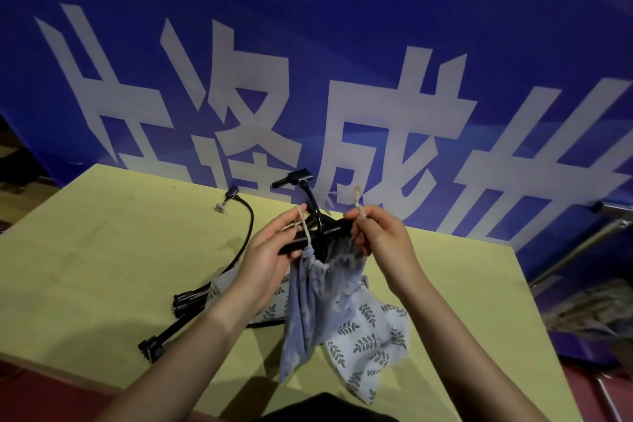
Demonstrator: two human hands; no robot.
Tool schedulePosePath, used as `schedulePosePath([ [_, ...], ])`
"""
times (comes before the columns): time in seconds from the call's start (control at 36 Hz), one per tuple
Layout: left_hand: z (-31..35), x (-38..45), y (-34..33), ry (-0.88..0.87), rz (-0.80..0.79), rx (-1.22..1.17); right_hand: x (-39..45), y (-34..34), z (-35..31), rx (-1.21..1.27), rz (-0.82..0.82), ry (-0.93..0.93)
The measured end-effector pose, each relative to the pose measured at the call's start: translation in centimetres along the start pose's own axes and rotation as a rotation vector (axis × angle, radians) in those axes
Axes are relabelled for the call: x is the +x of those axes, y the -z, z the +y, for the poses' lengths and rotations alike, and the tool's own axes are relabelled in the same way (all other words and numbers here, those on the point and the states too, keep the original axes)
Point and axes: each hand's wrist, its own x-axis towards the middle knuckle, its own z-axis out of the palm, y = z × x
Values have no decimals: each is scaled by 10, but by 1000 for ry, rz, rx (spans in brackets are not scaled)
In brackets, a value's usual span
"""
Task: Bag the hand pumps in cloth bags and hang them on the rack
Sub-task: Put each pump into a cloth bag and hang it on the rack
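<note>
Both hands, left [270,250] and right [380,233], are pinching cords, cinching bag [308,301] over pump [318,233]; another pump [191,295] awaiting bagging; hanging remaining

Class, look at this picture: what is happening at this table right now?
A person holds a blue cloth bag above a yellow table, with a black hand pump's handle sticking out of its gathered mouth. The left hand and right hand each pinch a drawstring end. Another pump and a leaf-print bag lie on the table.
</note>
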Motion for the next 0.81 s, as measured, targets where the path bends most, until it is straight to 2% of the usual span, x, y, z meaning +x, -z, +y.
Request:
schedulePosePath([
  [0.06,1,1,0,0,-22,36,-4,-1,10,-269,0,78],
  [0.11,2,-1,-3,8,-78,111,-6,-2,17,-649,62,267],
  [0.17,2,-1,-8,6,-124,222,-6,-4,15,-796,138,424],
  [0.25,2,-1,-15,-34,-145,364,-3,-9,7,-740,155,440],
  [0.39,-2,-5,-15,-111,-99,428,-5,-9,5,-635,32,425],
  [0.5,-3,-10,-12,-176,-58,438,-21,-9,12,-377,102,403],
  [0.56,-2,-13,-12,-198,-64,409,-27,-11,15,-278,68,402],
  [0.67,-2,-15,-10,-253,-101,448,-30,-18,19,-376,-23,490],
  [0.81,5,-20,-11,-343,-146,517,-27,-19,22,-321,-62,369],
])
